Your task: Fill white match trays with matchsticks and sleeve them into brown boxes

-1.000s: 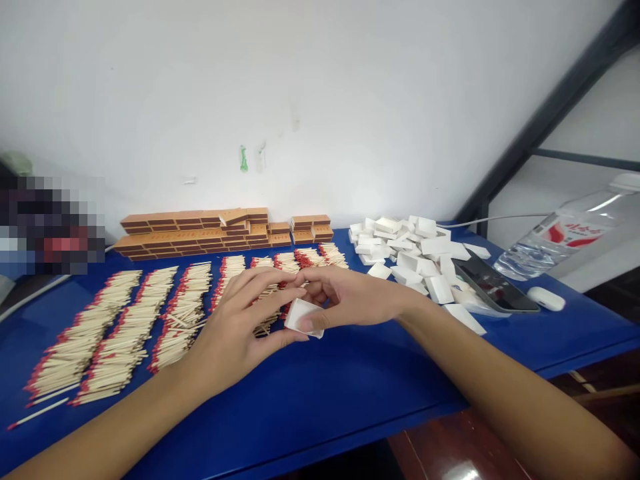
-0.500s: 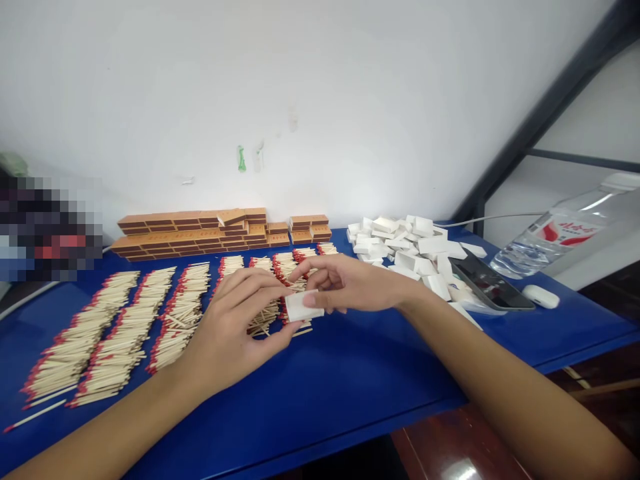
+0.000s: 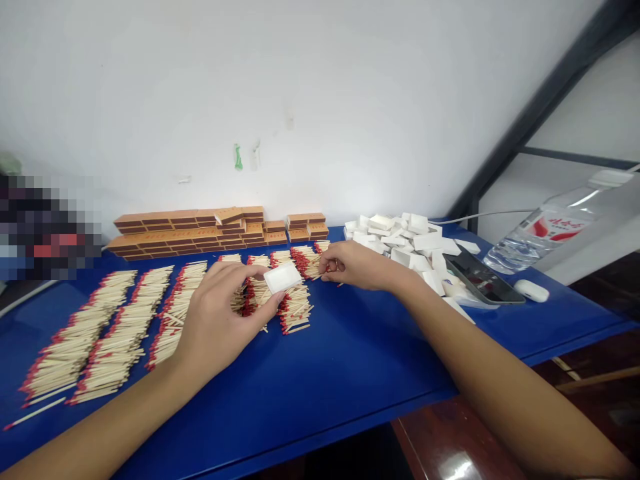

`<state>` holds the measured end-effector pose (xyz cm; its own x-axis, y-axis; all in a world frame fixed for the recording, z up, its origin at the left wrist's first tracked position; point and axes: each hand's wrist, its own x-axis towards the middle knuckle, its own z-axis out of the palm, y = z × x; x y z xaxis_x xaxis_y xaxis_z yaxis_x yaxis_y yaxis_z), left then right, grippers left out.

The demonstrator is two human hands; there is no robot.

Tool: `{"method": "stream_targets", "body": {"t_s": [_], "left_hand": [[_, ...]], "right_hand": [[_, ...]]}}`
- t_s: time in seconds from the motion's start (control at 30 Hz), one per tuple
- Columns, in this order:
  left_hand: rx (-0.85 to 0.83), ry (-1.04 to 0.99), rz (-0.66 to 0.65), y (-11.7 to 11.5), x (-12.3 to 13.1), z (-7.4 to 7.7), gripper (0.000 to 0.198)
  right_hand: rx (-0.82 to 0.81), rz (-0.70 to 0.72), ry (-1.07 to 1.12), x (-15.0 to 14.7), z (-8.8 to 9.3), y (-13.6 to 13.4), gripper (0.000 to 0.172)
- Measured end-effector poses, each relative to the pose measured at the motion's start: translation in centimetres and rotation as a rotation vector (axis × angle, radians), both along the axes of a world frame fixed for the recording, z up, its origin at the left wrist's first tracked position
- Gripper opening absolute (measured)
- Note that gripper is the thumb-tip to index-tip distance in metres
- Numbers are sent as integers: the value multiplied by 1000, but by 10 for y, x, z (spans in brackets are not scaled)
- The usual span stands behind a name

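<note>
Between the thumb and fingers of my left hand (image 3: 227,303) is a small white matchbox tray (image 3: 283,277), tilted so that its hollow inside shows. It hangs above the rows of red-tipped matches (image 3: 295,310). My right hand (image 3: 353,267) is at the right end of those rows, its fingertips pinched together at the matches (image 3: 311,261) there. Whether a match is between those fingertips cannot be made out. More long rows of matches (image 3: 120,327) lie to the left, partly covered by my left hand and forearm.
Orange-brown matchboxes (image 3: 190,237) are stacked along the wall. White matchbox trays (image 3: 400,237) lie heaped at the back right, beside a phone (image 3: 487,280), a white earphone case (image 3: 531,291) and a water bottle (image 3: 545,223). The blue table (image 3: 350,373) ends at a front edge near me.
My right hand has let go of the white tray and moved right and away to the matches. My left hand keeps the tray, now farther left and higher.
</note>
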<state>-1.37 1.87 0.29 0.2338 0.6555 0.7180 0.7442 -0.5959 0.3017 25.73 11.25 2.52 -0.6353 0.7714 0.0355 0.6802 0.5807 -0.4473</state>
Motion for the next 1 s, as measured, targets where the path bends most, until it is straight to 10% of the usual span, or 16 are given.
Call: {"method": "stream_targets", "body": {"t_s": [1.0], "left_hand": [[-5, 68, -6, 2, -2, -3, 27]], "right_hand": [[-39, -5, -91, 3, 1, -4, 6]]}}
